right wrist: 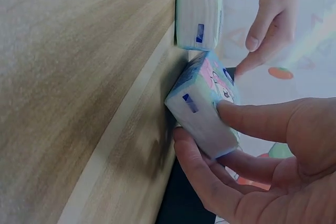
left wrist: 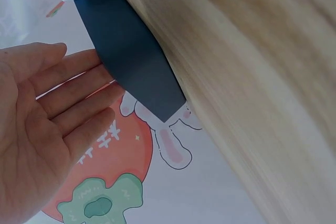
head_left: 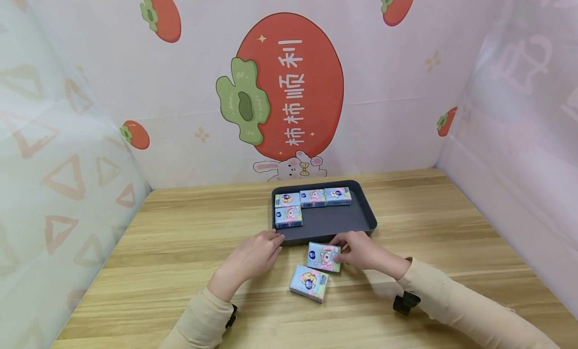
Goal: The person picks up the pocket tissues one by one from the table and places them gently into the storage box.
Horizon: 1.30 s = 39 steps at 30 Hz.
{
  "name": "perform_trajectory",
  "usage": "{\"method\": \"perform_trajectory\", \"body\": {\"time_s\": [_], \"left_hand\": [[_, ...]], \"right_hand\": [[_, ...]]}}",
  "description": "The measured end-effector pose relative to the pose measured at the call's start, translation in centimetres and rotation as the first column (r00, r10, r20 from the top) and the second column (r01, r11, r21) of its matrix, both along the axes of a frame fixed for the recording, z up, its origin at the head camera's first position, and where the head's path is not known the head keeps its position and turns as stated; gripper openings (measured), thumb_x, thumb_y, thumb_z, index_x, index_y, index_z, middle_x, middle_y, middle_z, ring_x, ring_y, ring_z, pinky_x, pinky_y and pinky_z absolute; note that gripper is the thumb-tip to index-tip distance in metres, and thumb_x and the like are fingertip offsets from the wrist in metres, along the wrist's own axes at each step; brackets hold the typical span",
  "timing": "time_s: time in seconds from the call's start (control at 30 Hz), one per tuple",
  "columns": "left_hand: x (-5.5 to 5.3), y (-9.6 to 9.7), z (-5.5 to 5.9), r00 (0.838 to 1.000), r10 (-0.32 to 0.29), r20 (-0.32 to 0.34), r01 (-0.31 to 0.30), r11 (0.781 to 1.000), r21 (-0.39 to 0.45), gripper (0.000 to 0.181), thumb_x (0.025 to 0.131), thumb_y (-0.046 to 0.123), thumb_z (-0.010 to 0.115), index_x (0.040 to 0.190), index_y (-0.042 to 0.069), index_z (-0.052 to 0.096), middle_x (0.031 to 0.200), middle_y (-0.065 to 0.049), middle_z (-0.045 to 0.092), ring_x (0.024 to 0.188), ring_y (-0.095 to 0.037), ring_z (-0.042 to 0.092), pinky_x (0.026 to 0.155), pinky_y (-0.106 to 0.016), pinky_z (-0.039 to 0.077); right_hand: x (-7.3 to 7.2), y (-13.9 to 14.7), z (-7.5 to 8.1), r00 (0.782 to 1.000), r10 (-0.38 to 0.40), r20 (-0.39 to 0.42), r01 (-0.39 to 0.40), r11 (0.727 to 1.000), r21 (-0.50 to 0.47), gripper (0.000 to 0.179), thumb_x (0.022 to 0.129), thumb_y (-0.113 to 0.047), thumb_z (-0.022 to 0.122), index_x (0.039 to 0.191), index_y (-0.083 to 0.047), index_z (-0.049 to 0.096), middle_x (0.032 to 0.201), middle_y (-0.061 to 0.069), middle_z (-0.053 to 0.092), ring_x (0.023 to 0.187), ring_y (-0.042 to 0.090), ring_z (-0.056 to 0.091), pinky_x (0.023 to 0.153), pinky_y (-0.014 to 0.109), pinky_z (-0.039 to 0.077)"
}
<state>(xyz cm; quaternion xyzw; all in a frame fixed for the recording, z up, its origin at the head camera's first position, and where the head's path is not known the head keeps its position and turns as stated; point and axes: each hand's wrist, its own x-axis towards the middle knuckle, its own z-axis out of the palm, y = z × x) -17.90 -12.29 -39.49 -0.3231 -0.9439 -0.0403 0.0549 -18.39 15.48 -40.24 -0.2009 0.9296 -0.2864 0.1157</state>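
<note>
My right hand [head_left: 358,249] pinches a small pack of tissues [head_left: 321,257] by its right end, thumb on one side and fingers on the other. In the right wrist view this pack [right wrist: 202,114] is tilted, its lower edge close to the wood. A second tissue pack [head_left: 309,283] lies flat on the table, just nearer to me. The dark grey tray [head_left: 336,221] stands beyond both packs. At its front left corner my left hand [head_left: 253,256] rests with fingertips against the rim. The left wrist view shows that hand [left wrist: 58,98] with fingers extended and nothing in it.
Inside the tray, three tissue packs [head_left: 312,197] form a back row, and one more tissue pack [head_left: 289,216] sits in front of the left one. The wooden table [head_left: 198,228] meets a printed backdrop [head_left: 189,83] behind the tray, with curtain-like sheets at both sides.
</note>
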Motion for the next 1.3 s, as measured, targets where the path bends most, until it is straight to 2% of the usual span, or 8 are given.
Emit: {"method": "perform_trajectory", "body": {"time_s": [0.5, 0.83, 1.3], "left_hand": [[0.1, 0.0, 0.1, 1.0, 0.005, 0.001, -0.005, 1.0, -0.007, 0.03, 0.095, 0.018, 0.056, 0.118, 0.002, 0.066, 0.119, -0.013, 0.065, 0.115, -0.027, 0.06, 0.097, -0.04, 0.052], [0.1, 0.0, 0.1, 1.0, 0.014, 0.009, -0.013, 1.0, -0.01, 0.03, 0.095, 0.019, 0.055, 0.118, 0.003, 0.065, 0.12, -0.012, 0.065, 0.116, -0.026, 0.06, 0.097, -0.039, 0.052], [0.1, 0.0, 0.2, 1.0, 0.013, 0.012, -0.013, 1.0, -0.009, 0.029, 0.095, 0.018, 0.056, 0.118, 0.003, 0.066, 0.119, -0.013, 0.066, 0.115, -0.027, 0.06, 0.096, -0.04, 0.052]], "right_hand": [[-0.3, 1.2, 0.4, 1.0, 0.011, 0.004, -0.011, 0.998, -0.058, 0.025, 0.083, -0.021, 0.074, 0.103, -0.007, 0.069, 0.086, 0.0, 0.065, 0.077, 0.009, 0.058, 0.066, 0.023, 0.052], [-0.4, 1.1, 1.0, 1.0, -0.012, 0.012, 0.013, 0.996, -0.083, 0.022, 0.084, -0.02, 0.071, 0.101, -0.006, 0.07, 0.079, -0.002, 0.061, 0.068, 0.011, 0.05, 0.056, 0.021, 0.043], [-0.6, 1.4, 1.8, 0.999, -0.027, 0.039, 0.032, 0.992, -0.118, 0.02, 0.085, -0.017, 0.07, 0.101, -0.005, 0.069, 0.083, 0.0, 0.065, 0.071, 0.01, 0.056, 0.058, 0.021, 0.049]]}}
